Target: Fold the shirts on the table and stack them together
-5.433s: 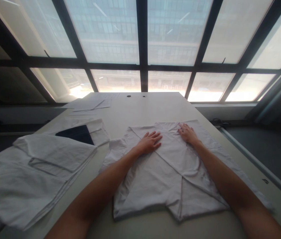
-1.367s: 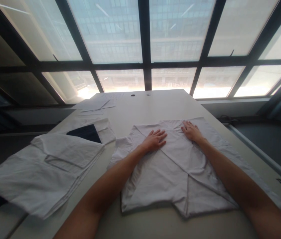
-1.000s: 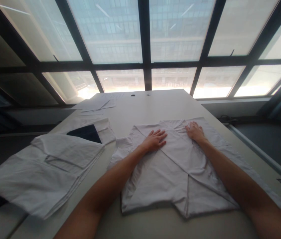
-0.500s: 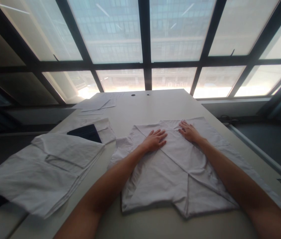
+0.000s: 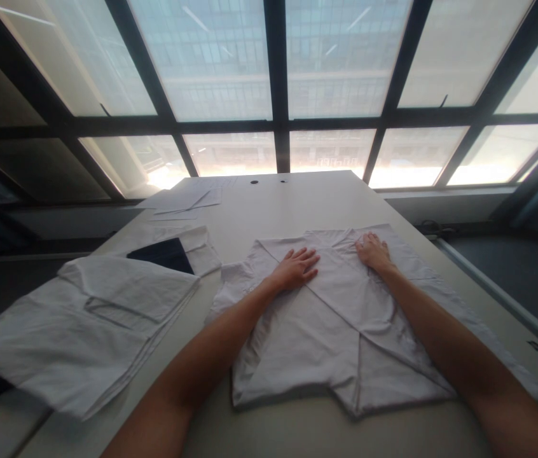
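The white shirt [image 5: 317, 331] lies flat on the table [image 5: 297, 197], spread wide in front of the person, its thin fabric lightly creased. Its sides are folded inward over the middle, and their edges cross the cloth as long slanting lines that meet near the centre. A short seam runs from there down to the near hem. A small crumpled flap sticks out at its left side, and the right side trails towards the table's right edge. The left hand [image 5: 295, 268] lies flat on the left fold, and the right hand [image 5: 374, 251] rests near the far edge.
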`<state>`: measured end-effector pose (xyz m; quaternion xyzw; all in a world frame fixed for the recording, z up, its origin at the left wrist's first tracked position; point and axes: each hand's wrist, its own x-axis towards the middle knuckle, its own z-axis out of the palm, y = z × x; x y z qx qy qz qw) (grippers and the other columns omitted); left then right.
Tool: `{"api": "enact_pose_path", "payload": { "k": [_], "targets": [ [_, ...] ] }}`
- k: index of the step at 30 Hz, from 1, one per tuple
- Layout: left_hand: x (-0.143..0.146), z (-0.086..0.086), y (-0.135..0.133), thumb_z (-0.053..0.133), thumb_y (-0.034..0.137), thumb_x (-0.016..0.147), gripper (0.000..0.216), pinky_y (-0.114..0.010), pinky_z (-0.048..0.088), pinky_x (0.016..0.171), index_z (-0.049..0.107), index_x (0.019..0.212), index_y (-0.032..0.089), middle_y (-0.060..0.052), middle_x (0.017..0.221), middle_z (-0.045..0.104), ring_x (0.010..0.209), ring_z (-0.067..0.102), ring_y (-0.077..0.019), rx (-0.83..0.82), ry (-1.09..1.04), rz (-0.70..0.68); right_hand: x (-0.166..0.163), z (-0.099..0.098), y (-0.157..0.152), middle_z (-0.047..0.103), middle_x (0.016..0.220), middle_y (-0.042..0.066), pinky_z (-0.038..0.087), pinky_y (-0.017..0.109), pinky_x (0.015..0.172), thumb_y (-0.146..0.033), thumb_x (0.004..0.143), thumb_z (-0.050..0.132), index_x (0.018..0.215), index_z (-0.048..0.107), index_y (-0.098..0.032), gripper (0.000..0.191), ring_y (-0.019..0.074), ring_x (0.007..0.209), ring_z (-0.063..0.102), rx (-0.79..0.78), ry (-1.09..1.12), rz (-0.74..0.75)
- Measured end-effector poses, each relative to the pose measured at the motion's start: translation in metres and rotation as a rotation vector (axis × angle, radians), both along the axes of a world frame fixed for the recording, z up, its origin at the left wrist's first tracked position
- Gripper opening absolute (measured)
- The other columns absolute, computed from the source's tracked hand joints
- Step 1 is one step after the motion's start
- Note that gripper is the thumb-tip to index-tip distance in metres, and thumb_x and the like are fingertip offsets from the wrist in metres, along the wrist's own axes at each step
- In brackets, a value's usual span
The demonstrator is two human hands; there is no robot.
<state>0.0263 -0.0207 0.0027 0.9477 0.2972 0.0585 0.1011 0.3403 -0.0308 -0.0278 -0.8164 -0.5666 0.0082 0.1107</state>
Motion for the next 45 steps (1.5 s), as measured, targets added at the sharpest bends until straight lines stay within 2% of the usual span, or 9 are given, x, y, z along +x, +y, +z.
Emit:
{"api": "enact_pose_path", "payload": {
  "k": [8, 14, 18, 21, 29, 33, 38, 42, 45],
  "targets": [
    [0.0, -0.003, 0.002, 0.031, 0.056, 0.104, 0.057, -0.051, 0.012, 0.122, 0.035, 0.155, 0.032, -0.001, 0.165, 0.025, 0.152, 0.019, -0.0238, -0.001, -0.012, -0.005, 0.004, -0.002, 0.0, 0.039, 0.155, 0.023, 0.025, 0.054, 0.117, -0.034, 0.099, 0.031, 0.147, 0.044, -0.003, 0.059, 0.0322, 0.146, 0.031, 0.176, 0.029, -0.02],
    [0.0, -0.002, 0.001, 0.03, 0.056, 0.104, 0.057, -0.051, 0.012, 0.122, 0.034, 0.155, 0.032, -0.001, 0.165, 0.024, 0.153, 0.018, -0.0235, -0.005, -0.007, -0.007, -0.005, 0.006, 0.002, 0.039, 0.157, 0.018, 0.025, 0.049, 0.12, -0.035, 0.099, 0.033, 0.147, 0.046, -0.009, 0.056, 0.0263, 0.148, 0.03, 0.296, 0.123, 0.246],
    [0.0, -0.002, 0.001, 0.03, 0.056, 0.104, 0.057, -0.051, 0.011, 0.122, 0.034, 0.155, 0.032, -0.001, 0.165, 0.024, 0.153, 0.018, -0.0236, -0.003, -0.006, -0.006, -0.016, 0.008, 0.0, 0.038, 0.158, 0.015, 0.025, 0.043, 0.121, -0.036, 0.099, 0.037, 0.147, 0.048, -0.01, 0.056, 0.0229, 0.149, 0.028, 0.238, 0.121, 0.484],
    [0.0, -0.002, 0.001, 0.031, 0.056, 0.104, 0.057, -0.051, 0.011, 0.122, 0.034, 0.155, 0.032, -0.001, 0.165, 0.024, 0.153, 0.018, -0.0236, -0.003, -0.009, -0.004, -0.021, 0.008, -0.002, 0.038, 0.158, 0.013, 0.025, 0.042, 0.121, -0.037, 0.099, 0.04, 0.147, 0.048, -0.013, 0.054, 0.0218, 0.149, 0.028, 0.159, 0.086, 0.571],
    [0.0, 0.0, 0.0, 0.031, 0.054, 0.104, 0.056, -0.05, 0.012, 0.122, 0.035, 0.155, 0.032, -0.001, 0.165, 0.024, 0.152, 0.018, -0.0237, -0.001, 0.002, 0.0, -0.018, 0.009, -0.003, 0.036, 0.159, 0.016, 0.024, 0.051, 0.119, -0.042, 0.103, 0.03, 0.151, 0.043, -0.015, 0.056, 0.0259, 0.149, 0.028, 0.06, 0.027, 0.418],
    [0.0, 0.0, 0.0, 0.032, 0.054, 0.104, 0.056, -0.05, 0.012, 0.122, 0.035, 0.155, 0.031, -0.001, 0.165, 0.025, 0.152, 0.019, -0.0237, 0.0, 0.005, 0.006, -0.013, 0.007, -0.003, 0.035, 0.159, 0.017, 0.023, 0.051, 0.119, -0.043, 0.102, 0.03, 0.152, 0.039, -0.011, 0.06, 0.0272, 0.149, 0.028, 0.055, 0.018, 0.269],
    [0.0, -0.001, 0.001, 0.032, 0.054, 0.104, 0.056, -0.05, 0.011, 0.122, 0.036, 0.155, 0.031, -0.001, 0.165, 0.025, 0.152, 0.019, -0.0235, 0.001, 0.004, -0.001, -0.005, 0.003, -0.002, 0.04, 0.156, 0.021, 0.025, 0.051, 0.117, -0.043, 0.1, 0.035, 0.147, 0.045, -0.01, 0.058, 0.0296, 0.147, 0.032, 0.071, 0.005, 0.1],
    [-0.001, -0.002, 0.002, 0.032, 0.054, 0.104, 0.056, -0.05, 0.011, 0.122, 0.036, 0.155, 0.03, -0.001, 0.165, 0.025, 0.152, 0.019, -0.0237, -0.002, -0.002, -0.004, -0.002, 0.001, -0.002, 0.041, 0.155, 0.021, 0.027, 0.052, 0.116, -0.041, 0.1, 0.035, 0.146, 0.047, -0.013, 0.055, 0.03, 0.145, 0.034, 0.097, 0.016, 0.061],
    [-0.001, -0.002, 0.002, 0.032, 0.054, 0.104, 0.056, -0.051, 0.011, 0.122, 0.036, 0.155, 0.03, -0.001, 0.165, 0.025, 0.153, 0.018, -0.0237, -0.004, -0.004, -0.004, -0.005, 0.006, -0.003, 0.039, 0.156, 0.021, 0.024, 0.053, 0.117, -0.04, 0.1, 0.034, 0.148, 0.045, -0.011, 0.057, 0.0299, 0.147, 0.031, 0.131, 0.042, 0.104]
  ]
}}
